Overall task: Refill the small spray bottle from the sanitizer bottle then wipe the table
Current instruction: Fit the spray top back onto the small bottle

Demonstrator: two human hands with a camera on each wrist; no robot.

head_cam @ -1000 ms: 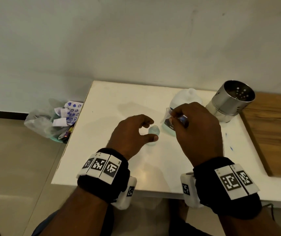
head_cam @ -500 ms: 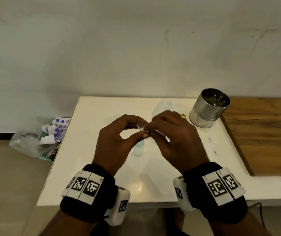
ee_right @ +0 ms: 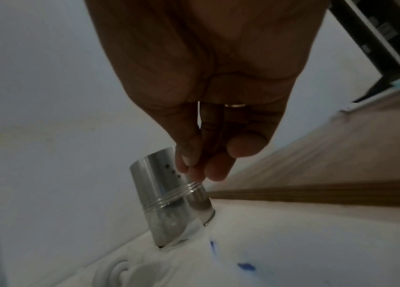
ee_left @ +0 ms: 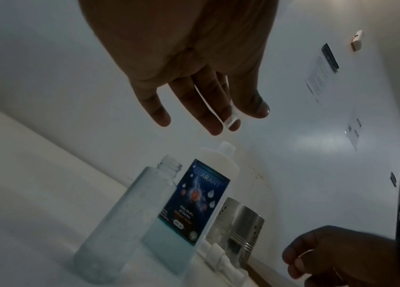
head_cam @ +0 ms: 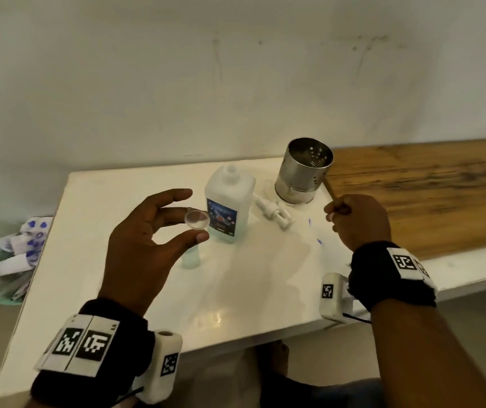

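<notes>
Half a second ago my two hands were fingertip to fingertip over the table; now they have parted. The left hand (head_cam: 147, 240) has kept the little clear funnel (head_cam: 196, 220) (a funnel is my reading of it; it is a shallow transparent cup), pinched between thumb and fingers just left of the sanitizer bottle (head_cam: 228, 207), with the other fingers spread loosely. The right hand (head_cam: 359, 222) has swung well to the right of that bottle. Its fingers are drawn in against the thumb, and I cannot tell whether anything is pinched there.

The small spray bottle (ee_left: 130, 223) stands open-necked just in front and left of the sanitizer bottle, under my left hand, with only a little liquid at its bottom. The sanitizer bottle is uncapped too, with blue liquid in its lower part. I judge that pouring has not begun and that seating the funnel in the small neck comes next.

A white pump head (head_cam: 274, 212) lies just right of the sanitizer bottle, and a perforated steel cup (head_cam: 303, 172) stands behind that. The white table (head_cam: 118, 275) is glossy, with blue marks (head_cam: 319, 240) further right, towards a wooden board (head_cam: 427, 195). A plain wall (head_cam: 177, 83) rises behind the bottle, and on the floor far left sits a bag of crumpled paper (head_cam: 15, 260).
</notes>
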